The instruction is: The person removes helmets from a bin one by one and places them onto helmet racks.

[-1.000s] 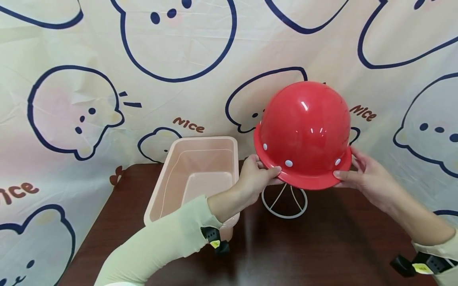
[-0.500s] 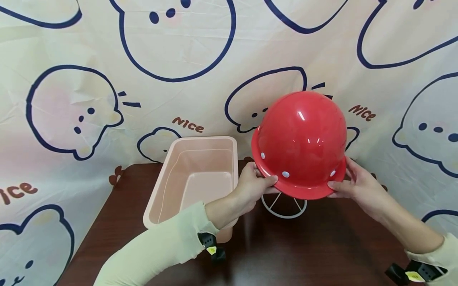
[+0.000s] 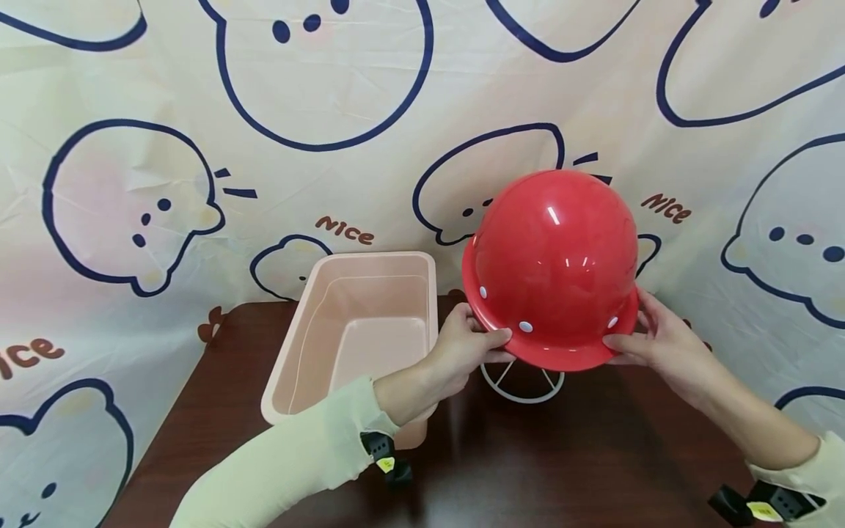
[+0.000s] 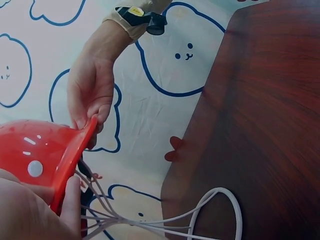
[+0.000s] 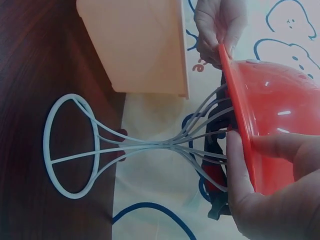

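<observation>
A red hard hat (image 3: 557, 257) with white rivets sits over the top of a white wire stand (image 3: 524, 400). My left hand (image 3: 465, 345) pinches the brim at its left front, thumb above and fingers beneath. On the opposite side my right hand (image 3: 660, 341) grips the brim the same way. The right wrist view shows the stand's thin wires (image 5: 165, 145) narrowing at the waist and spreading up into the hat, next to a dark inner strap (image 5: 215, 165). How far the hat rests on the wires is hidden by its shell.
A pale pink plastic bin (image 3: 350, 293) stands on the dark brown table (image 3: 561, 469), left of the stand and partly behind the left forearm. Behind the table hangs a cream cloth (image 3: 370, 88) printed with cartoon bears.
Both hands have lowered the hard hat, bringing it slightly left and nearer the stand's base. Over the last half second it has hardly moved. The bin and the stand have stayed put.
</observation>
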A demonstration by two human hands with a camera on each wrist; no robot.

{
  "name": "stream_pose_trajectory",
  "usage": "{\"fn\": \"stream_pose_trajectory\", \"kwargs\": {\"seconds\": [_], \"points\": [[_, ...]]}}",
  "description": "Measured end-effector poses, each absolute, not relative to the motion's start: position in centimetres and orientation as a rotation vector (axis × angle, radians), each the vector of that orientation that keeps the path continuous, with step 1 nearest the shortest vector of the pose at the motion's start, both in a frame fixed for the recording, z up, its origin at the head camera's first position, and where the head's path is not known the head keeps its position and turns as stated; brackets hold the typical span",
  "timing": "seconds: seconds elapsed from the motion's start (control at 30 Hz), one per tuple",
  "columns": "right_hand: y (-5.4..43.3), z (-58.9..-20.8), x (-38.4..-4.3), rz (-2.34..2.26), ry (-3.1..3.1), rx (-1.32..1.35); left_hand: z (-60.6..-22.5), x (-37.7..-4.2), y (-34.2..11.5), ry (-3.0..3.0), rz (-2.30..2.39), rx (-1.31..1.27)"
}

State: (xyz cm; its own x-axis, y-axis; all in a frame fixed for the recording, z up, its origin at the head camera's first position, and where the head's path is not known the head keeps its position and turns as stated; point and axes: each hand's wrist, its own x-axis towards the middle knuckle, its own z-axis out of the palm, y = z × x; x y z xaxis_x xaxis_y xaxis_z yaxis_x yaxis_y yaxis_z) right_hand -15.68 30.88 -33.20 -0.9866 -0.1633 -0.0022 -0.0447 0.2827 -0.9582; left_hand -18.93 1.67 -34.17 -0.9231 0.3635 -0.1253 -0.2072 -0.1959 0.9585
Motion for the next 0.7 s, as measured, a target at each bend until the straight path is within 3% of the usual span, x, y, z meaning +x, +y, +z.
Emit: {"fn": "stream_pose_trajectory", "kwargs": {"seconds": [0.43,0.7], "points": [[32.2,-32.6,-15.4,-1.704,2.523,-0.086,-33.3,-19.6,-0.5,1.714,2.008,0.248],[33.5,-30.4,-15.6,-1.376,2.757,-0.019,-30.5,-21.3,-6.4,1.914,1.929,0.219]]}}
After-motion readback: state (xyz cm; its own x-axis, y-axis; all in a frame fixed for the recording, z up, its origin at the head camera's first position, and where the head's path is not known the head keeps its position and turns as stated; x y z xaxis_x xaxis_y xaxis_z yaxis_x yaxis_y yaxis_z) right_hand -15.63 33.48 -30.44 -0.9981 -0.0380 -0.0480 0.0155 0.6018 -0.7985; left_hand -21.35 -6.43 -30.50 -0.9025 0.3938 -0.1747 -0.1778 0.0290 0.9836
